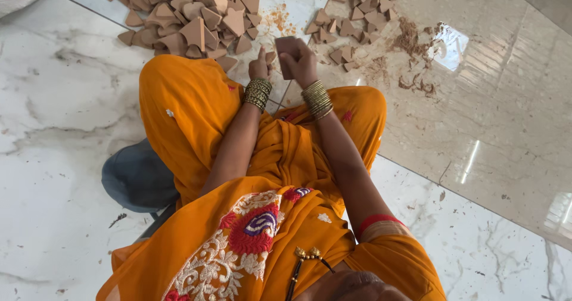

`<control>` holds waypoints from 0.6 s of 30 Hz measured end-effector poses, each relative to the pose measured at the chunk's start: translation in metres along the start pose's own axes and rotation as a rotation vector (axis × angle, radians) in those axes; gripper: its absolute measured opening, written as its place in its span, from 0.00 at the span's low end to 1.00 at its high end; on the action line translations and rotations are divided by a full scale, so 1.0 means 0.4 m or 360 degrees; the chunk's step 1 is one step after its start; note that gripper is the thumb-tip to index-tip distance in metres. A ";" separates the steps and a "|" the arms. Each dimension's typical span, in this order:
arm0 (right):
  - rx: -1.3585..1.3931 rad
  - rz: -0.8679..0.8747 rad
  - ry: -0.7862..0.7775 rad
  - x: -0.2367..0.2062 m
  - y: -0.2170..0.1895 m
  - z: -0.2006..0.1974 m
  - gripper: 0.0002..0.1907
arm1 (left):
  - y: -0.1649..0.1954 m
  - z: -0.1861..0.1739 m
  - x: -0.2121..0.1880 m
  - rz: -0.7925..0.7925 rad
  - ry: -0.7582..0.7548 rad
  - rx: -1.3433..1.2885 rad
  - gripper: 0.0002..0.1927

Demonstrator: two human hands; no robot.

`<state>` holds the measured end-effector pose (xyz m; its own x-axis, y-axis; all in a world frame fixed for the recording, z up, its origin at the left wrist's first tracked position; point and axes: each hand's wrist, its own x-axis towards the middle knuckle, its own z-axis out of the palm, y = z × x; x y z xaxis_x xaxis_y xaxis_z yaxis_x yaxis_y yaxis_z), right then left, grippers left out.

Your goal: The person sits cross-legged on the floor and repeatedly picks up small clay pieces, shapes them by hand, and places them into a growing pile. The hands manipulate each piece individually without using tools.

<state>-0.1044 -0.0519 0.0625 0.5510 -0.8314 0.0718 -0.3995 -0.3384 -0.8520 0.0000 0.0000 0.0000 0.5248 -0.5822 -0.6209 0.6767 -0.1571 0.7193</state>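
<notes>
My right hand (302, 63) fingers are closed on a brown clay piece (287, 46), held upright above the floor (65, 98); my left hand (258, 67), loosely curled and empty, sits just beside it.

An orange garment (196, 110) with red-and-cream embroidery (250, 229) at six o'clock, stacked gold bangles (257, 94) on both wrists toward twelve o'clock, a red-edged short sleeve (375, 220)

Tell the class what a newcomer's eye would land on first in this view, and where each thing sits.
First the bright orange garment filling the middle, worn by the person seated on the white marble floor. Next, a big heap of brown clay pieces at the top left, with a smaller heap to its right. Between them, the right hand holds one clay piece, the left hand beside it.
</notes>
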 end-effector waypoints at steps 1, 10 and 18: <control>-0.0161 -0.0138 0.0052 -0.015 -0.003 0.016 0.20 | 0.002 0.002 0.000 -0.0017 0.0069 0.0011 0.34; -0.0649 -0.0673 0.0268 -0.056 0.013 0.061 0.12 | 0.013 0.003 -0.009 -0.0207 0.0066 -0.0297 0.29; -0.0673 -0.0660 0.0255 -0.065 0.019 0.076 0.07 | 0.015 0.004 -0.017 -0.0211 0.0025 -0.0314 0.27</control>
<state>-0.0995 -0.0194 0.0385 0.6191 -0.6377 0.4583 -0.4496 -0.7664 -0.4589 -0.0003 0.0017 0.0093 0.4315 -0.5539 -0.7120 0.8272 -0.0719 0.5573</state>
